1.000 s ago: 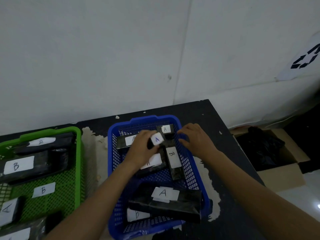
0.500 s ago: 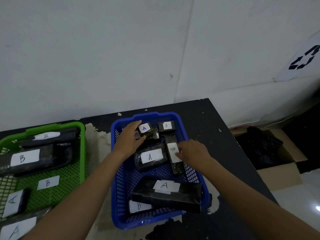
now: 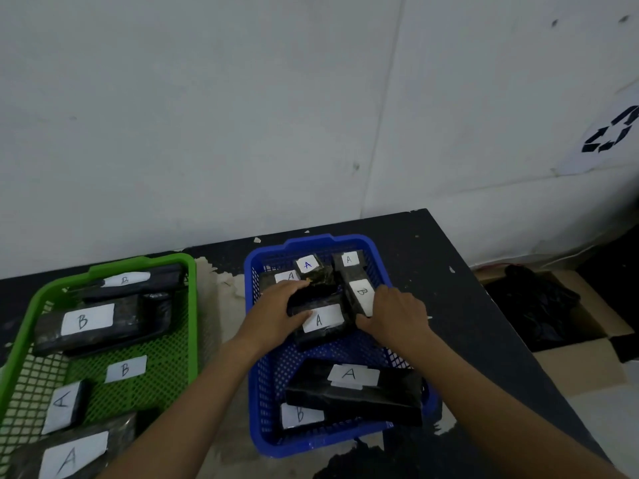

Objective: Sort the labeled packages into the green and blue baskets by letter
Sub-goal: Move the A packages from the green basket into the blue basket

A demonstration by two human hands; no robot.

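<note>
The blue basket (image 3: 249, 340) stands in the middle of the dark table, the green basket (image 3: 192, 305) to its left. Both hold black packages with white A or B labels. In the blue basket my left hand (image 3: 273, 314) grips the left end of a package labelled A (image 3: 323, 321), fingers over its top edge. My right hand (image 3: 396, 314) holds the near end of a narrow package labelled B (image 3: 361, 293) beside it. Behind them lie a small A package (image 3: 307, 266) and another A package (image 3: 349, 261). A long A package (image 3: 352, 382) lies across the front, over a B package (image 3: 301, 414).
The green basket holds a large B package (image 3: 86, 319), another B package (image 3: 126, 280), a loose B label (image 3: 125, 369) and two A packages (image 3: 64, 402). A cardboard box with a black bag (image 3: 539, 305) sits below the table's right edge. A white wall stands behind.
My left hand let go of the small A package at the back and came down onto the middle A package. My right hand closed round the narrow B package.
</note>
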